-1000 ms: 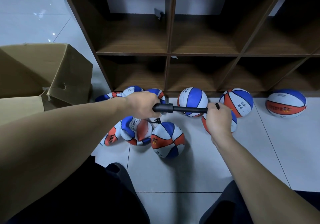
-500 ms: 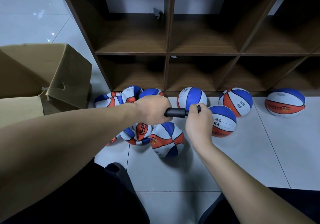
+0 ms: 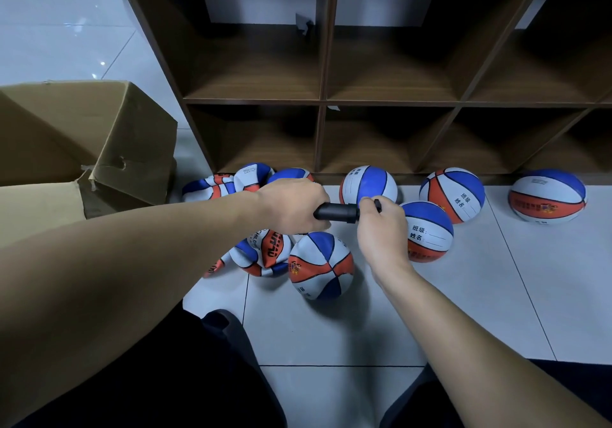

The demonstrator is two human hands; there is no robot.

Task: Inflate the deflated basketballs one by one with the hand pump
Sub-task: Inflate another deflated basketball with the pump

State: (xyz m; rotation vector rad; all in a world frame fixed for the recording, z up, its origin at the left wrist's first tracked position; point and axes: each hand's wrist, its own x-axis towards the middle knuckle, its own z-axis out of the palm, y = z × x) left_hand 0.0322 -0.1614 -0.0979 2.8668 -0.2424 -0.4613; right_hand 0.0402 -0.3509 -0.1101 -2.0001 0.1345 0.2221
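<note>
**Hand pump held in both hands above the basketballs**

I see the left hand (image 3: 291,207) wrapped around one end of the black hand pump (image 3: 337,211), its grip clamped on the barrel. The right hand (image 3: 381,225) has its grip closed on the handle end, fingers curled around it, right up against the barrel's collar. The pump lies roughly level, held above the floor (image 3: 331,328).

Directly below the hands lies a partly inflated basketball (image 3: 320,265), orange, white and blue, on the white floor tiles. Left of it sits a cluster of flat, crumpled balls (image 3: 261,252), with more collapsed ones (image 3: 231,184) against the foot of the wooden shelf unit (image 3: 321,103). I cannot tell whether the pump is connected to any ball; the hands hide that part.

Four round balls lie to the right: one (image 3: 369,184) behind the pump, one (image 3: 429,230) just beside the right hand, one (image 3: 452,194) further back, and one (image 3: 548,199) well apart to the right.

An open cardboard box (image 3: 99,136) stands at left.
</note>
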